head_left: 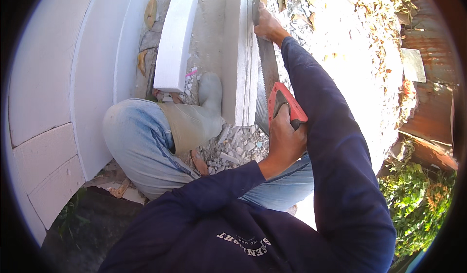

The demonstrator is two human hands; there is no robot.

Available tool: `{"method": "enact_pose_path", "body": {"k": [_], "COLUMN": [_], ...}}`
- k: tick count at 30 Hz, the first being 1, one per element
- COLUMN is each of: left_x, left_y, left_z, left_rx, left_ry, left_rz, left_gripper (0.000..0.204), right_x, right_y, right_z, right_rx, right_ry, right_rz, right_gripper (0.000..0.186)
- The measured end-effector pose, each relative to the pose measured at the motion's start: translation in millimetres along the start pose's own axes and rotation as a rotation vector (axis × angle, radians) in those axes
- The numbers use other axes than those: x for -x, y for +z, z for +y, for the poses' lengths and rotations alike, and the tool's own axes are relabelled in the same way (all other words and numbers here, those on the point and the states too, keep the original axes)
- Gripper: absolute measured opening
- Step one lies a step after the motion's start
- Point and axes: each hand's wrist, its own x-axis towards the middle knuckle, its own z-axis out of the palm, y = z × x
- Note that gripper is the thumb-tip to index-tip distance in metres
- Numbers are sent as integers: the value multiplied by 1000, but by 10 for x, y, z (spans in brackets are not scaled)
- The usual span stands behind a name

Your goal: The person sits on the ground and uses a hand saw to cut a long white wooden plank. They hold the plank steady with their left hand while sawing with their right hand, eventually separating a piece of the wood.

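Observation:
My left hand (287, 136) is wrapped round the red and black handle of a hand saw (268, 61). The saw's toothed blade runs away from me along the right side of a pale, light-coloured block (235, 54). At the blade's far end, my right hand (269, 26) is closed on the saw, its arm stretched forward. The block stands on its narrow side between my legs, with long grooves or layers along its top. Whether the teeth touch the block cannot be made out.
A second white block (177, 39) lies to the left, beside a pale block wall (97, 44). My boot (210, 102) stands among broken rubble (238, 149). Dry leaves, rusty metal sheets (428, 73) and a green bush (418, 200) are on the right.

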Motion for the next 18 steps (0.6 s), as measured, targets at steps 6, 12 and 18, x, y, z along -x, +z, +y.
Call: {"method": "enact_pose_path", "body": {"k": [6,12,18], "left_x": [988,1909,2543], "left_y": [-111,-174,-284], "left_z": [-64,12,521], "left_rx": [36,121,275], "left_ry": [-57,-84,-633], "left_rz": [-58,-168,-622], "left_gripper": [19,21,21], "right_x": [1109,2124,3213], "right_y": [46,140,333], "right_z": [-318,-491,-308], "right_rx": [-13,-31,-96], "right_ry": [62,73,31], "right_rz": [-136,-225,-254], "right_gripper": [93,95,93]}}
